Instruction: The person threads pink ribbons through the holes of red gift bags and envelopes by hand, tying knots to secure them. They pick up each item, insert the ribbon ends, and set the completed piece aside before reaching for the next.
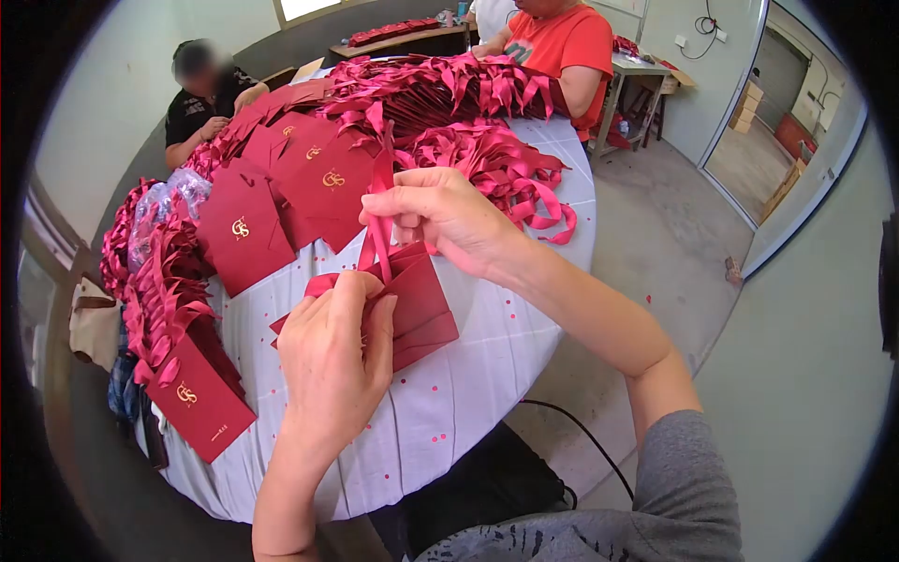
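Observation:
A dark red paper gift bag (426, 318) is in front of me above the white tablecloth, tilted, its top edge toward the back. My left hand (332, 342) is closed on the bag's upper edge, thumb and fingers pinched where the ribbon comes out. A strip of red satin ribbon (378, 234) rises from the bag. Higher up, my right hand (445, 215) pinches that ribbon between thumb and fingers. My left hand covers part of the bag's front. Just beyond lie flat red bags (248, 229) with gold lettering.
Rows of ribboned bags (173, 281) line the table's left side, with clear plastic wrap (169, 201) on them. Loose-looking ribbon loops (496, 169) heap at the back right. One person in black (201, 108) sits far left; another in a red shirt (571, 47) is at the back.

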Action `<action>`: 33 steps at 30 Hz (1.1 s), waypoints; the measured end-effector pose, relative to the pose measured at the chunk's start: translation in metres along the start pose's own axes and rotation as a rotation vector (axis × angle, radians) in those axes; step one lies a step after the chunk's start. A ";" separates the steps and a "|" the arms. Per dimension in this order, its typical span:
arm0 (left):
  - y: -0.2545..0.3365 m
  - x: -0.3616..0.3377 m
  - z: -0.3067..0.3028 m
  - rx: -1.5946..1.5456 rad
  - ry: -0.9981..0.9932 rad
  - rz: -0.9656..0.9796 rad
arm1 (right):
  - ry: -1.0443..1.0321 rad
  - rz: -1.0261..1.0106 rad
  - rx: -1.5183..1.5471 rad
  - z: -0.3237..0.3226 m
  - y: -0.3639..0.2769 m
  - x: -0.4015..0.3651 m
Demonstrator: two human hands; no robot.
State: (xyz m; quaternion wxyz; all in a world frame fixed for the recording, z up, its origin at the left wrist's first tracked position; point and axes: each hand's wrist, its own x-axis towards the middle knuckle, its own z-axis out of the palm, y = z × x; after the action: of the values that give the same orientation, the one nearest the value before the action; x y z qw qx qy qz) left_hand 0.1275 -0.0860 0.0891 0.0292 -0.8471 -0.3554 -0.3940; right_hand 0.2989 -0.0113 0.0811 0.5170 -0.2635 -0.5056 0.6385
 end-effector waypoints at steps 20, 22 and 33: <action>-0.005 -0.001 0.004 0.086 0.028 0.005 | 0.191 -0.406 -0.521 0.026 0.018 -0.017; -0.006 -0.001 0.004 0.068 0.031 0.011 | 0.274 -0.535 -0.618 0.031 0.025 -0.018; -0.043 -0.005 -0.061 -0.259 -0.133 -0.166 | 0.230 -0.436 -0.710 0.046 0.027 -0.003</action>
State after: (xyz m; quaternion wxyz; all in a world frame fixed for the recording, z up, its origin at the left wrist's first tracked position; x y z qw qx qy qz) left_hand 0.0591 -0.0764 0.1174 -0.1365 -0.8356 -0.3718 -0.3806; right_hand 0.2494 -0.0301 0.0721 0.5701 -0.3814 -0.6768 0.2674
